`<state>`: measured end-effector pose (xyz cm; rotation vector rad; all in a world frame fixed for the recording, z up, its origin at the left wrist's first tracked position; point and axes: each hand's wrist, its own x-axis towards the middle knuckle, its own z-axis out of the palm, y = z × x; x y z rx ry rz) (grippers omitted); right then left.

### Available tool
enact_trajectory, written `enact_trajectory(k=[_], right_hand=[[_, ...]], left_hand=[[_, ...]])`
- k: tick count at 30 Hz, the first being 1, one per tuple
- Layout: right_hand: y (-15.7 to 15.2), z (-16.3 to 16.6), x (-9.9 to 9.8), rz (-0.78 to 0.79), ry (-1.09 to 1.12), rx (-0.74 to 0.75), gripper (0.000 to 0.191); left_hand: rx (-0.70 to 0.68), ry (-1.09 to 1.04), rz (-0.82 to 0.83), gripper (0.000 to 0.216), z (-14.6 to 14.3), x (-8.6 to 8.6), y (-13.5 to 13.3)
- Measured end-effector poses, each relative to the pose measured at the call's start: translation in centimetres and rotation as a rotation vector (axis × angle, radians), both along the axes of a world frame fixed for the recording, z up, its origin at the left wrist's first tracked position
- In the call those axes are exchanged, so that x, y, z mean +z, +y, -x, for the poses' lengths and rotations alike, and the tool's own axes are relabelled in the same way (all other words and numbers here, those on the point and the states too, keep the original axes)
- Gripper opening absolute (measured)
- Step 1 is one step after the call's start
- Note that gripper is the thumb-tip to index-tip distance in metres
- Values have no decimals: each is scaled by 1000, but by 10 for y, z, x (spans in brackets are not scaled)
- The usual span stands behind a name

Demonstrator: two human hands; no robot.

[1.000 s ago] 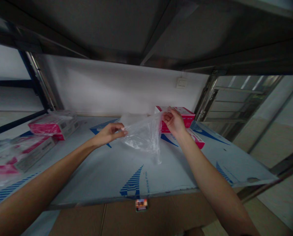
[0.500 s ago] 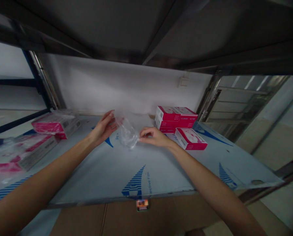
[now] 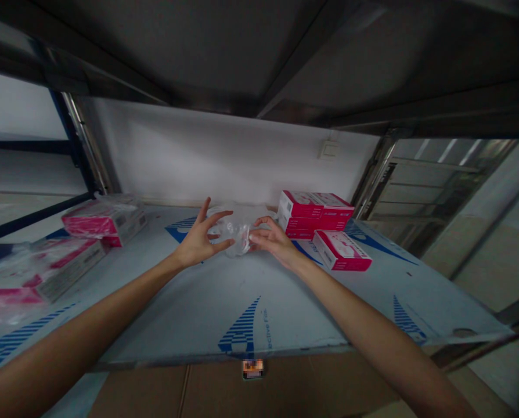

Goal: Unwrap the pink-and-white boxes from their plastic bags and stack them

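A crumpled clear plastic bag [image 3: 237, 229] lies between my two hands, toward the back of the film-covered shelf. My left hand [image 3: 202, 238] is open at the bag's left side, fingers spread; whether they touch the plastic I cannot tell. My right hand [image 3: 270, 239] pinches the bag's right edge between thumb and fingers. Just beyond that hand stands a stack of pink-and-white boxes [image 3: 316, 217], with a single pink-and-white box [image 3: 342, 251] in front of it.
At the left, more pink-and-white boxes sit in clear plastic, one bundle [image 3: 105, 217] behind another bundle [image 3: 46, 273]. A dark upper shelf [image 3: 224, 52] hangs low overhead. Metal posts [image 3: 375, 174] stand at the back corners. Brown cardboard [image 3: 216, 389] is below the front edge.
The bag has sunk lower and bunched up toward my right hand. My left hand has spread its fingers and shifted slightly right and down. My right hand stays at the bag's right edge.
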<state>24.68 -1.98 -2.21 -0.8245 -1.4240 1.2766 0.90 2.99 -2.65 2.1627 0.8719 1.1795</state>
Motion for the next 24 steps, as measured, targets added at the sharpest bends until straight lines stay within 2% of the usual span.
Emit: enact_trajectory(k=[2, 4, 7, 13, 17, 20, 24], right_hand=[[-1, 3, -2, -38, -45, -34, 58], [0, 7, -5, -63, -69, -74, 60], [1, 9, -7, -97, -85, -96, 53], [-4, 6, 1, -150, -93, 31, 43], [-6, 6, 3, -172, -78, 37, 41], [-10, 6, 6, -175, -65, 46, 42], [-18, 3, 18, -196, -56, 100, 38]], left_hand=[[-8, -8, -9, 70, -1, 2, -4], [-17, -27, -19, 60, -2, 3, -7], [30, -31, -38, 45, -3, 5, -8], [219, 50, -147, 43, 4, 3, 3], [181, 171, -191, 33, 8, 4, 4], [180, 210, -207, 31, 9, 4, 4], [354, 234, -249, 45, 17, 6, 12]])
